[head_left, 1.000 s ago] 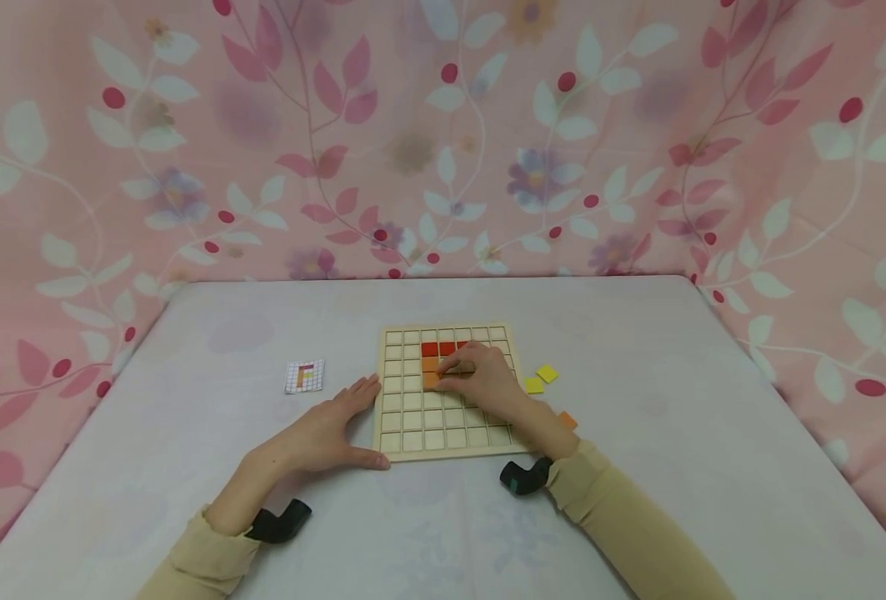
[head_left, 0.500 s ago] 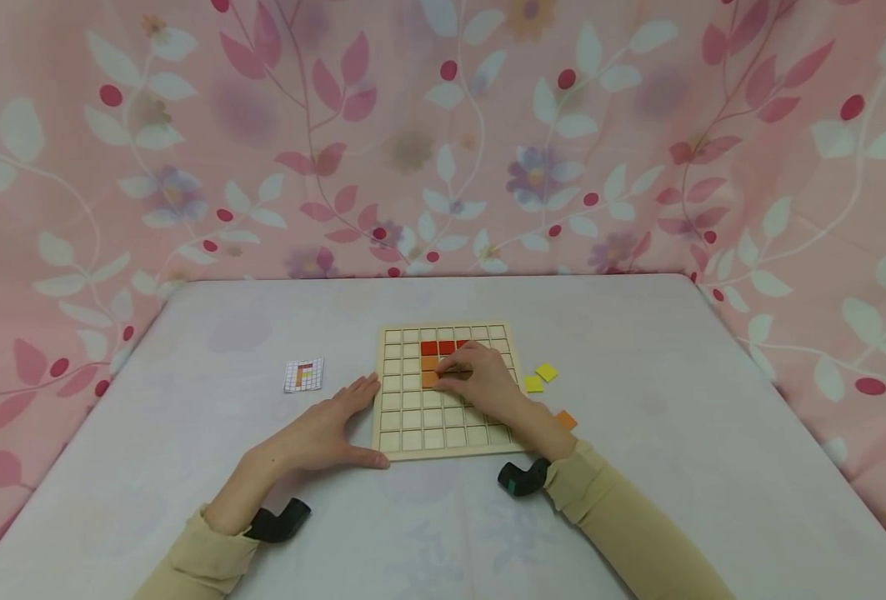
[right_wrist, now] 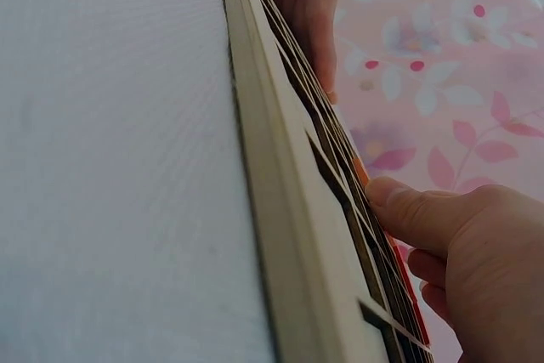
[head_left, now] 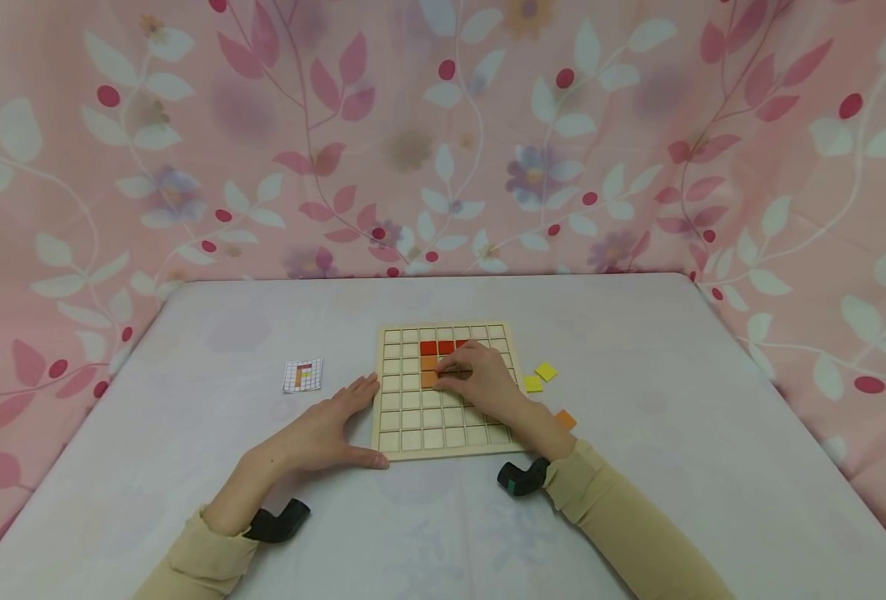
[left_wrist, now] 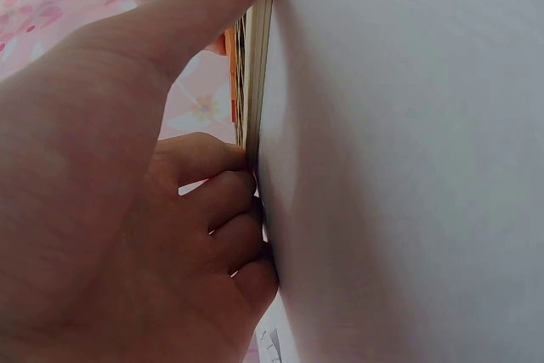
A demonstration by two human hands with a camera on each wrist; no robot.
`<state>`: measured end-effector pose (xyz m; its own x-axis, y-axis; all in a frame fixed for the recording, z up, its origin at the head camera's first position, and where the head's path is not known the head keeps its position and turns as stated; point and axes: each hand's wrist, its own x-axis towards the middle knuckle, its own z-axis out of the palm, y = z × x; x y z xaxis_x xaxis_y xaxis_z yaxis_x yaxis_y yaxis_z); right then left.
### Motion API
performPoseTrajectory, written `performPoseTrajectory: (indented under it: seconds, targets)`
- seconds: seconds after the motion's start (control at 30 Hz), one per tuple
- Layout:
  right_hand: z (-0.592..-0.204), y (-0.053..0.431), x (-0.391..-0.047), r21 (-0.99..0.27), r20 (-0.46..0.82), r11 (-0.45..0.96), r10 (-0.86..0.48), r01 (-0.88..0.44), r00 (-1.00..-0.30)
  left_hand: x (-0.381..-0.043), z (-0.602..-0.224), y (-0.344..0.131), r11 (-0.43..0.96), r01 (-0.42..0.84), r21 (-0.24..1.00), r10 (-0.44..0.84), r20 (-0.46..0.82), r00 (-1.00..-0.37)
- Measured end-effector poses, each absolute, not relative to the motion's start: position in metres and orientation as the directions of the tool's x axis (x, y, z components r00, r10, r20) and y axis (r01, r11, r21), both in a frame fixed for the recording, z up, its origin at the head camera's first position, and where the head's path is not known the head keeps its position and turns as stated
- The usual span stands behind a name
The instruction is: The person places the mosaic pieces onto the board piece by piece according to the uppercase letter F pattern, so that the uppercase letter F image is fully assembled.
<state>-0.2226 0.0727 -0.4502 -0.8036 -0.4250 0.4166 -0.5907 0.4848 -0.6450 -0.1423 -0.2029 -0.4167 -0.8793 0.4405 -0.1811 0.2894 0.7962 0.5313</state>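
Note:
A wooden grid board (head_left: 432,439) lies mid-table. Three red tiles (head_left: 446,347) show in one of its upper rows, the last partly behind my right hand (head_left: 483,382). Below the leftmost red one sit an orange tile (head_left: 428,363) and a lower orange tile (head_left: 427,380). My right thumb and index finger pinch at the right edge of that lower tile; in the right wrist view the thumb (right_wrist: 416,214) lies right against the orange. With fingers extended, my left hand (head_left: 318,435) rests along the board's left side, its thumb at the front left corner.
Right of the board lie two yellow tiles (head_left: 533,384) and a loose orange tile (head_left: 566,419), partly behind my right wrist. A small card (head_left: 302,376) with a coloured grid pattern lies left of the board. Floral cloth (head_left: 412,150) hangs behind the table.

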Motion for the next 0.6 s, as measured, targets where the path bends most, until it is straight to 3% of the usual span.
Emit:
performPoseTrajectory:
  seconds: [0.6]
  targets:
    - [-0.4486,0.0736,-0.2211,-0.638,0.434,0.47,-0.436,-0.61,-0.789,-0.1428,-0.4171,-0.2029,0.797,0.278,0.537,0.434,-0.189,-0.881]
